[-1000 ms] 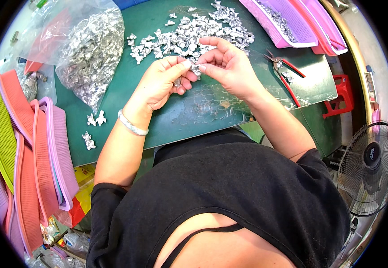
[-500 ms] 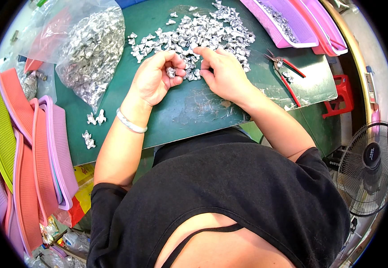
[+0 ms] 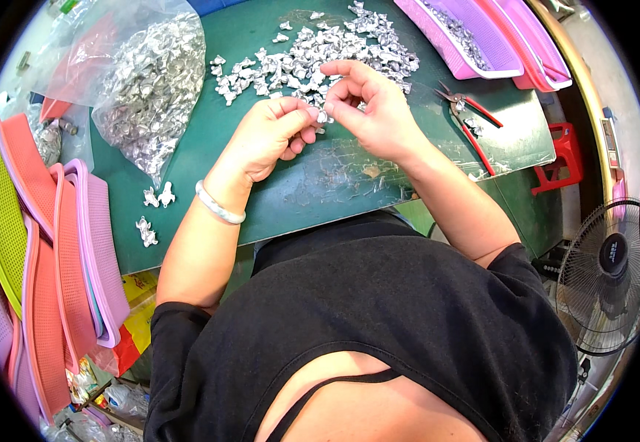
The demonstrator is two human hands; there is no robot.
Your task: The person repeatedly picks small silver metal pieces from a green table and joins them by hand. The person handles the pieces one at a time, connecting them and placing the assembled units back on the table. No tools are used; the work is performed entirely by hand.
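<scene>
Take twelve o'clock as straight ahead and six as the person's body. Both hands work just short of twelve, close together over the near edge of a pile (image 3: pixel 335 55) of small silver pieces on the green desk (image 3: pixel 279 206). The left hand (image 3: pixel 272 136), a pale bracelet (image 3: pixel 220 203) on its wrist, has its thumb brought against its bent forefinger, tips pointing to about two o'clock. One silver piece (image 3: pixel 324 116) shows right at those tips; I cannot tell whether they pinch it or it lies behind them. The right hand (image 3: pixel 371 110) faces it from the other side, forefinger stretched toward ten o'clock and spread from the thumb, the other fingers curled; whether these hold anything I cannot tell.

Between ten and eleven sits a clear bag (image 3: pixel 150 96) full of similar pieces. Three loose pieces (image 3: pixel 145 232) lie on the desk near nine, two of them together. Beyond them, at nine, lean coral, lilac and lime baskets (image 3: pixel 69 265). Pliers (image 3: pixel 476 145) with red handles lie at two, splayed. A purple basket (image 3: pixel 438 46) with small grey bits stands past one o'clock, beside a red basket (image 3: pixel 533 77). A red stool (image 3: pixel 567 158) is between two and three, a fan (image 3: pixel 613 254) just past three.
</scene>
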